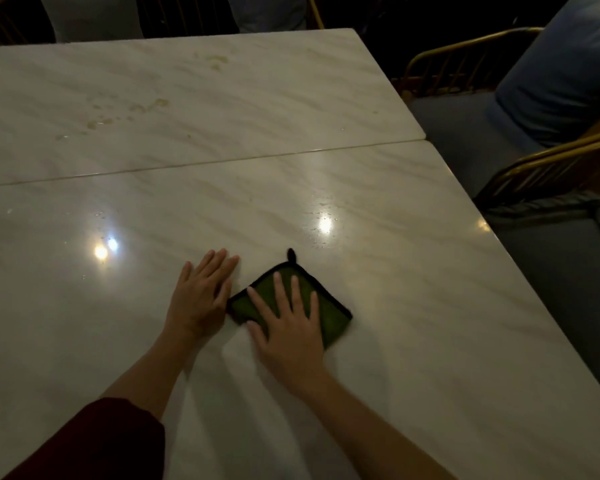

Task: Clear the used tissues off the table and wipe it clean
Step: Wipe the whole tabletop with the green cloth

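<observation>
Dark red sleeve point(94, 441) is seen at bottom left, on the left arm. Left hand point(201, 296) is laid flat on the marble table point(430, 306), fingers straight and close together, just beside the left corner of the green cloth point(333, 318). Right hand point(288, 327) is pressed flat on the cloth, fingers spread. Cloth is black-edged, lying flat on the near slab. Yellowish stains point(132, 112) are visible on the far slab, beyond the seam point(222, 161). Gold-framed chair point(465, 60) with blue cushion point(568, 74) is set at the right.
</observation>
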